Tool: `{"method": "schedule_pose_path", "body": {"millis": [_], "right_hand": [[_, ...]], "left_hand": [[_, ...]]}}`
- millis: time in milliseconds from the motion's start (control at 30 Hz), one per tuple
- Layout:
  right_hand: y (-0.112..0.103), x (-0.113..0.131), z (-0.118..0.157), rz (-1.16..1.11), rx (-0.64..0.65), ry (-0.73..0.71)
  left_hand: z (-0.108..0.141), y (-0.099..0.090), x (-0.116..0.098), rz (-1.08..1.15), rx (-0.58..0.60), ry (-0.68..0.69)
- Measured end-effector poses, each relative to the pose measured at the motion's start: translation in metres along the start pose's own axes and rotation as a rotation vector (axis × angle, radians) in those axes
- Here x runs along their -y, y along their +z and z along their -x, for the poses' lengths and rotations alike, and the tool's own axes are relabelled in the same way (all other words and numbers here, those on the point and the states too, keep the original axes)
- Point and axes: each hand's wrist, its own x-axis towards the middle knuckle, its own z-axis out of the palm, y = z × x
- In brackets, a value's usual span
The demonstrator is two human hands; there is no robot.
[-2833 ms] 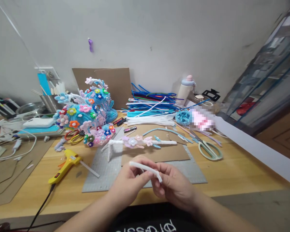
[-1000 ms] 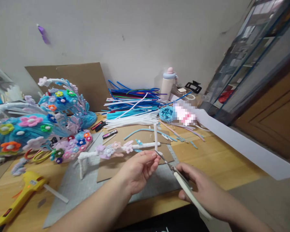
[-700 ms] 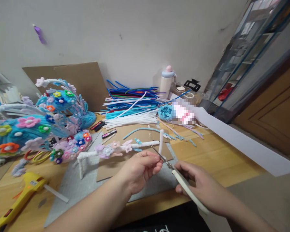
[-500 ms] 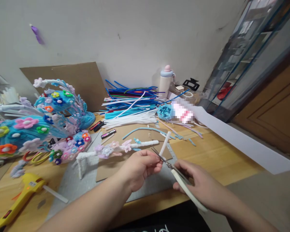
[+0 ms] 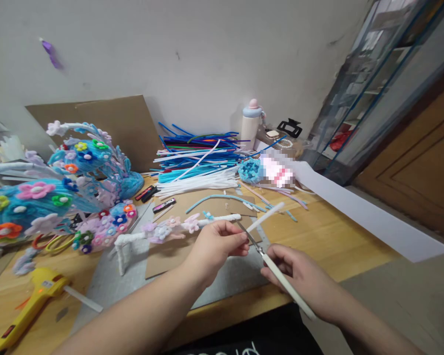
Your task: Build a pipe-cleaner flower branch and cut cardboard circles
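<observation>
Between the fingertips of my left hand [image 5: 222, 244] is one end of a short white pipe cleaner [image 5: 268, 217], which slants up to the right. My right hand [image 5: 294, 276] is closed around the pale handles of a pair of scissors [image 5: 259, 249]. Their blades lie close together at my left fingertips, crossing the pipe cleaner's lower end; exact contact is hidden. Just behind my left hand, a white-wrapped bent stem [image 5: 124, 240] carries small lilac, pink and blue fuzzy flowers [image 5: 164, 231]. It stands on a cardboard piece [image 5: 157, 264] over a grey mat [image 5: 216, 291].
A yellow glue gun [image 5: 33, 305] lies at front left, below flower-covered blue yarn pieces [image 5: 40, 197]. Heaped pipe cleaners [image 5: 196, 167] lie along the wall. Behind them, to the right, stands a bottle [image 5: 250, 128]. A long white paper strip [image 5: 370, 217] extends over the table's right side.
The white pipe cleaner has tipped from nearly upright toward the right. The scissors' blades and handles have come closer together. The view has shifted slightly.
</observation>
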Motion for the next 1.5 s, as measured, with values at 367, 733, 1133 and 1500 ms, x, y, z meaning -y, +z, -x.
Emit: {"method": "schedule_pose_path", "body": {"millis": [367, 733, 1133, 1500], "right_hand": [[0.009, 0.005, -0.002, -0.115, 0.035, 0.053], [0.016, 0.003, -0.001, 0.399, -0.153, -0.004], [0.004, -0.005, -0.009, 0.274, -0.219, -0.022], [-0.011, -0.019, -0.024, 0.128, -0.238, 0.145]], "left_hand": [[0.001, 0.001, 0.012, -0.153, -0.059, 0.187], [-0.002, 0.001, 0.013, -0.134, -0.090, 0.049], [-0.039, 0.025, 0.004, -0.198, -0.045, -0.077], [-0.069, 0.041, 0.008, -0.183, -0.088, -0.249]]}}
